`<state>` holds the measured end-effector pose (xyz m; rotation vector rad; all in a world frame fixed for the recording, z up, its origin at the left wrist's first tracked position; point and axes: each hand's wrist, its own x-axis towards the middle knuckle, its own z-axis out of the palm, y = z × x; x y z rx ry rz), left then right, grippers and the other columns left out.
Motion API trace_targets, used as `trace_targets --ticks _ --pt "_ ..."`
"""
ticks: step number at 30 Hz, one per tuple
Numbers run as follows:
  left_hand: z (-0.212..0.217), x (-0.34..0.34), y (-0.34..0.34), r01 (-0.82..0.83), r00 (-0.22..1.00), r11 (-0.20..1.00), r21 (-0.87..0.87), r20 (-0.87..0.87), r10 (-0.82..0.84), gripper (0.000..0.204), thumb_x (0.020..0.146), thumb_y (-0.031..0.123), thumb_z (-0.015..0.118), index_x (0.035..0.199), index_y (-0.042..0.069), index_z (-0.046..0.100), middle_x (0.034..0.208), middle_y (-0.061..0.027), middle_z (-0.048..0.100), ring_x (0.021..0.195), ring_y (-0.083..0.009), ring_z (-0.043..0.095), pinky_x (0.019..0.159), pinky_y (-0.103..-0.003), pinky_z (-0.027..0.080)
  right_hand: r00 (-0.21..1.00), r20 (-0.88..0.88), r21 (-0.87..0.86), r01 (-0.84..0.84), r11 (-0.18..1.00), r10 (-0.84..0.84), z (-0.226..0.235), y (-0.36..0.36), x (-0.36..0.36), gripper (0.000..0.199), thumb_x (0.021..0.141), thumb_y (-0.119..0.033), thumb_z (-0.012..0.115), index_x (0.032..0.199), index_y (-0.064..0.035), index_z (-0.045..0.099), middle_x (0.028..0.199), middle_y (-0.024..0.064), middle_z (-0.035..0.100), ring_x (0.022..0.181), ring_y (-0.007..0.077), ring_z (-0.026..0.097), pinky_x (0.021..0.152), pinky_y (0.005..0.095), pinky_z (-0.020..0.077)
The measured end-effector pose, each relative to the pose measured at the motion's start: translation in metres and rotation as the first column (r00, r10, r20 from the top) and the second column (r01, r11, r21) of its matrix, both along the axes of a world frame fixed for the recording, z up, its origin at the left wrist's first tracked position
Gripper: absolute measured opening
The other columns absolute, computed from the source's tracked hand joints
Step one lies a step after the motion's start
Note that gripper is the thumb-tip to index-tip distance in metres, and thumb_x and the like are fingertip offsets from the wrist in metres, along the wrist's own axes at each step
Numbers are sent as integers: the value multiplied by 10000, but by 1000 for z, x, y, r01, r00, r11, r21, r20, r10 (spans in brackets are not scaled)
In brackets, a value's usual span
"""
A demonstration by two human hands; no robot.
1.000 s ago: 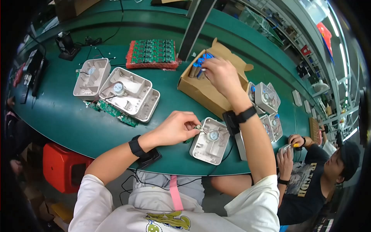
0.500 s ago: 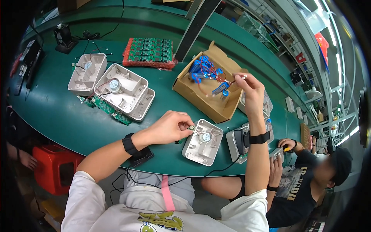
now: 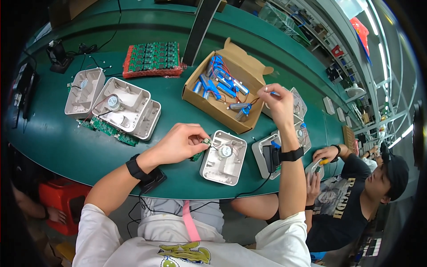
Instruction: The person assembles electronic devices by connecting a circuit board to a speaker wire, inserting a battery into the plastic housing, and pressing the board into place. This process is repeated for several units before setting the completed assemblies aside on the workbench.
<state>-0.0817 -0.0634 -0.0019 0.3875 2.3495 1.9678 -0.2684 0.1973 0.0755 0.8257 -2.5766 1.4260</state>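
Between the fingertips of my left hand [image 3: 186,140] is a small green circuit board [image 3: 207,141], beside the left wall of a white plastic housing [image 3: 216,167]. A round speaker [image 3: 225,151] with thin wires sits inside that housing. My right hand [image 3: 279,103], raised at the right edge of a cardboard box [image 3: 213,112], pinches the thin leads of a blue battery [image 3: 240,106]. The battery lies low in the box's near right corner, among or against others; whether it hangs free I cannot tell. Several more blue batteries [image 3: 227,90] with red and black wires lie in the box.
White housings [image 3: 129,104] stand at the left beside green boards [image 3: 109,128]. A stack of circuit boards [image 3: 153,55] rests on red bubble wrap behind. More housings [image 3: 266,160] and a black device [image 3: 270,158] are by my right forearm. A co-worker's hand [image 3: 327,153] works at the right.
The whole scene has shifted left in the picture as the view turned. The battery on its leads now sits lower against the box's near right corner. Both hands keep their pinch.
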Motion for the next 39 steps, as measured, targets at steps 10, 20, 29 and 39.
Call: trace_targets --ticks 10,20,29,39 --pt "-1 0 1 -6 1000 1000 -1 25 6 157 919 49 781 1028 -59 748 908 -71 689 775 -109 668 699 -274 547 983 167 -417 0 909 76 35 -2 23 187 1039 -95 677 1137 48 747 969 92 778 653 66 572 613 211 457" --pt "-2 0 -1 -16 998 1000 20 59 15 142 943 53 767 1026 -62 752 898 -61 693 759 -90 654 687 -263 540 981 153 -433 -41 901 118 49 3 64 296 1115 -155 591 1268 75 699 1001 137 765 650 93 598 625 230 494" --pt "-1 1 -1 -9 998 1000 6 69 9 155 949 55 762 1051 -60 746 910 -60 691 762 -89 652 685 -265 543 951 182 -489 -133 862 250 50 19 103 297 1129 -127 539 1306 63 683 878 90 703 624 106 615 586 232 501" --pt "3 2 0 -5 996 1000 -2 88 6 142 964 16 746 1084 -62 747 944 -38 634 779 -62 643 685 -233 530 899 368 -383 -86 920 237 6 20 128 324 1139 -137 515 1328 91 647 864 87 674 650 123 622 610 241 506"
